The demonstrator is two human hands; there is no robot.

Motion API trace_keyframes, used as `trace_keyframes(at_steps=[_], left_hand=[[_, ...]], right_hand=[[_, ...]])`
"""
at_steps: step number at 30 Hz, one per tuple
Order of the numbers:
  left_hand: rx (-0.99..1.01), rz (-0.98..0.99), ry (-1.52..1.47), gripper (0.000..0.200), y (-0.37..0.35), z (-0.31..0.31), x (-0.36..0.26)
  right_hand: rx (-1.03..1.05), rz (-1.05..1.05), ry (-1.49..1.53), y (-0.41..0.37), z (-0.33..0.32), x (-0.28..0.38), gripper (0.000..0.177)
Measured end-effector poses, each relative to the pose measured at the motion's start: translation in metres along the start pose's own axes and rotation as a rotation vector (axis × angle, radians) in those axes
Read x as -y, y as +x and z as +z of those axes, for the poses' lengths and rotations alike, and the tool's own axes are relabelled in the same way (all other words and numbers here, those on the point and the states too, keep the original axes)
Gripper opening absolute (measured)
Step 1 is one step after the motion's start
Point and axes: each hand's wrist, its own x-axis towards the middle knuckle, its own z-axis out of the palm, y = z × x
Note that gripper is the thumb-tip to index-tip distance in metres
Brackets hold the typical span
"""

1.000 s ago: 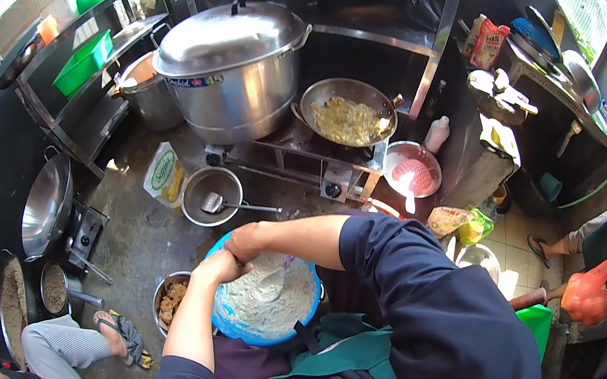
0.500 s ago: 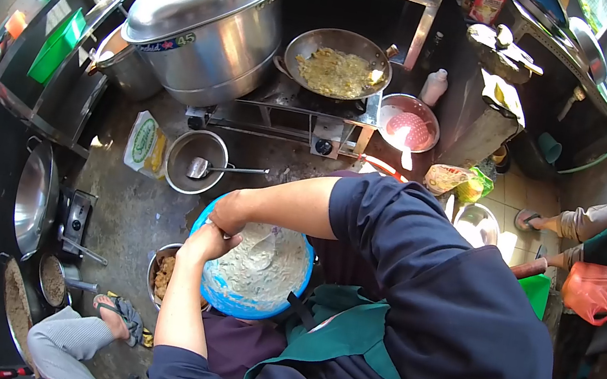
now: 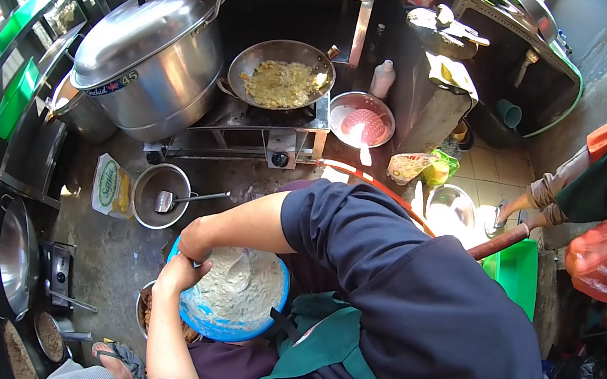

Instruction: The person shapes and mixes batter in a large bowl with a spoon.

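A blue basin holds thick pale batter flecked with green. At its upper left rim my two hands meet. My left hand has its fingers curled in; whatever they hold is hidden. Bent down at the wrist beside it is my right hand, its fingers out of sight. Partly under the basin's left side and my left forearm stands a metal bowl of brown food pieces. Above the hands, a metal pan on the floor has a spatula lying in it.
Yellow-green food fries in oil in a wok on a stove, beside a big lidded steamer pot. A pink strainer rests in a bowl. At right, another person carries a red plastic bag. Another foot shows lower left.
The view has swung, so most things sit further left and lower. My hands stay together at the basin's rim. At right, the other person and red bag show more fully.
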Motion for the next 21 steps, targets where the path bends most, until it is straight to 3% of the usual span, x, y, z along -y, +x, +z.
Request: trace_keyframes(at_steps=[3,21], left_hand=[[-0.003,0.003,-0.001,0.054,0.000,0.001,0.001],[-0.004,0.041,-0.009,0.051,-0.001,0.000,0.000]], right_hand=[[0.024,0.066,0.105,-0.002,-0.004,0.000,0.027],[-0.002,0.007,0.060,-0.004,-0.003,0.001,0.026]])
